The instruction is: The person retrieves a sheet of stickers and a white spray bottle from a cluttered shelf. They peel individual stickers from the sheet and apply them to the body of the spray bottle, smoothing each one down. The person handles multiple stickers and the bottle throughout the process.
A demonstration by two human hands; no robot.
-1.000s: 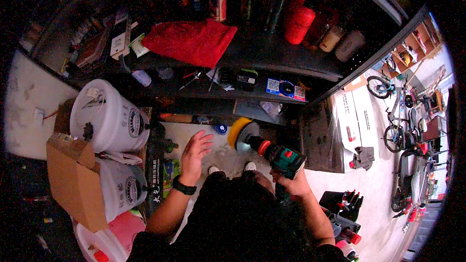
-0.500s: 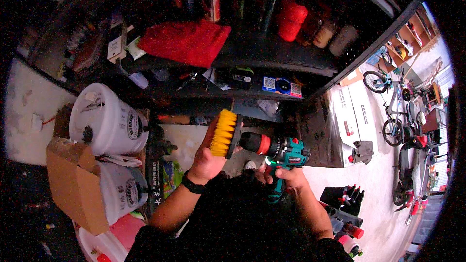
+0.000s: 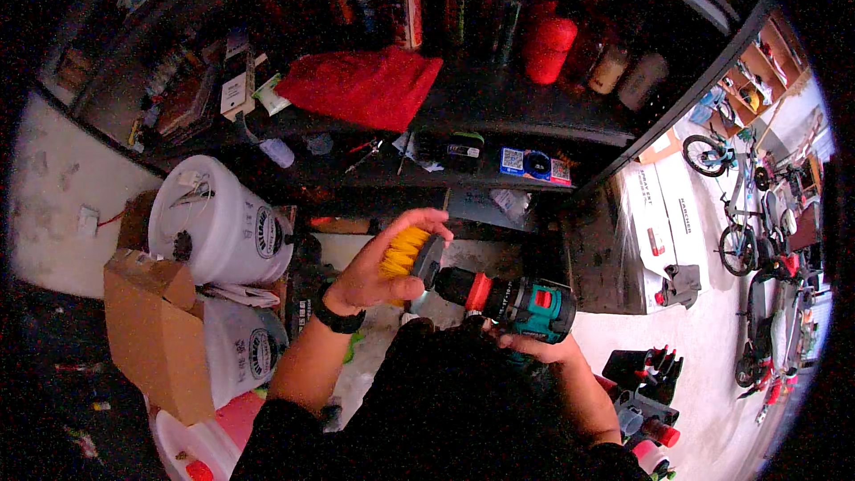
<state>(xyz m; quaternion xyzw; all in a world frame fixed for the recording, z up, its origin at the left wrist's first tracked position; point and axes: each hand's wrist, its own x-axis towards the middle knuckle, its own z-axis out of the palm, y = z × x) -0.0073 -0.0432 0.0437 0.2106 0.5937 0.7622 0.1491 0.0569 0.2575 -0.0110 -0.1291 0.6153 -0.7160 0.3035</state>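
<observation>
A round drill brush (image 3: 405,252) with yellow bristles and a dark backing sits at the front of a teal and black cordless drill (image 3: 540,310) with a red ring. My left hand (image 3: 363,280) is closed around the brush, its palm against the bristles and the thumb at the lower edge of the backing. On the drill's lower rear, my right hand (image 3: 545,350) is wrapped round the handle, which is mostly hidden by my dark clothing and the drill body. Whether the brush shank is fully inside the chuck, I cannot tell.
Ahead is a dark shelf (image 3: 534,116) with a red cloth (image 3: 361,87), bottles and small parts. White buckets (image 3: 218,218) and an open cardboard box (image 3: 156,338) stand left. To the right are a large carton (image 3: 628,232), a black bottle caddy (image 3: 643,374) and bikes.
The drill has turned, its rear tipping lower and its handle going out of sight. My left fingers have moved further over the brush's top edge. The whole view has shifted slightly.
</observation>
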